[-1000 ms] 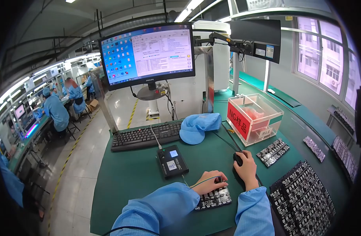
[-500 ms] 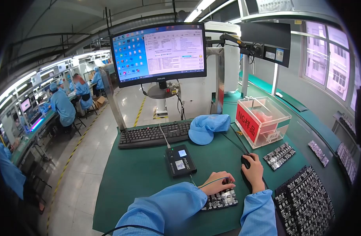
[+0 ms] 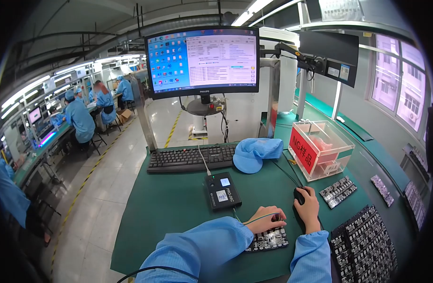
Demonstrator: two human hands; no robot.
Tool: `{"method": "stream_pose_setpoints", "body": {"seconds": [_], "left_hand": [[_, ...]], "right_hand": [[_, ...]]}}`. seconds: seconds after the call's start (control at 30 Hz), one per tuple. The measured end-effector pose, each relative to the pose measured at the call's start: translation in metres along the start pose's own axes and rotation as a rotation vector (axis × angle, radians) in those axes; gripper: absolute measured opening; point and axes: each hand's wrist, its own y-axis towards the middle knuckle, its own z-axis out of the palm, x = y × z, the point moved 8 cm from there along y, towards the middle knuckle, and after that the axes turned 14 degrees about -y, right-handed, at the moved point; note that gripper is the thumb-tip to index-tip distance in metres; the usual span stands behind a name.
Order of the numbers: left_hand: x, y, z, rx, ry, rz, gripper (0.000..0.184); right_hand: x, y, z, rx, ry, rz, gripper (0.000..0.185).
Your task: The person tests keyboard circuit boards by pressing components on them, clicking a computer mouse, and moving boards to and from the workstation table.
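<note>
My left hand (image 3: 266, 219) is closed around a small dark probe (image 3: 276, 217) with a thin greenish cable, partly hidden by the fingers. It rests over a panel of small circuit boards (image 3: 268, 239) on the green mat. The cable leads from a black box marked PRO-06C (image 3: 222, 191), which has a lit little screen. To the right, my right hand (image 3: 309, 208) is wrapped over a black computer mouse (image 3: 299, 195).
Behind the box lie a black keyboard (image 3: 190, 159) and a blue cap (image 3: 256, 154), below a lit monitor (image 3: 202, 61). At right stand a clear box with a red label (image 3: 303, 151), a smaller board panel (image 3: 338, 191) and a large stack of panels (image 3: 365, 245). Co-workers (image 3: 79, 118) are at left.
The whole view has shifted slightly, so the bench appears further right. Both hands keep nearly the same place, left over the panel and right on the mouse.
</note>
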Motion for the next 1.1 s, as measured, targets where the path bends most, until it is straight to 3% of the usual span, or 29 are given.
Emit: {"method": "stream_pose_setpoints", "body": {"seconds": [0.23, 0.5, 1.1], "left_hand": [[0.001, 0.001, 0.000, -0.001, 0.013, 0.025, 0.026], [0.003, 0.002, 0.002, 0.008, -0.028, -0.005, 0.028], [-0.002, 0.001, 0.000, 0.006, 0.030, 0.012, 0.027]], "right_hand": [[-0.015, 0.001, -0.002, -0.068, 0.172, 0.119, 0.046], [-0.006, -0.002, 0.001, 0.036, 0.089, 0.028, 0.047], [-0.007, -0.003, 0.001, 0.034, 0.093, 0.045, 0.045]]}}
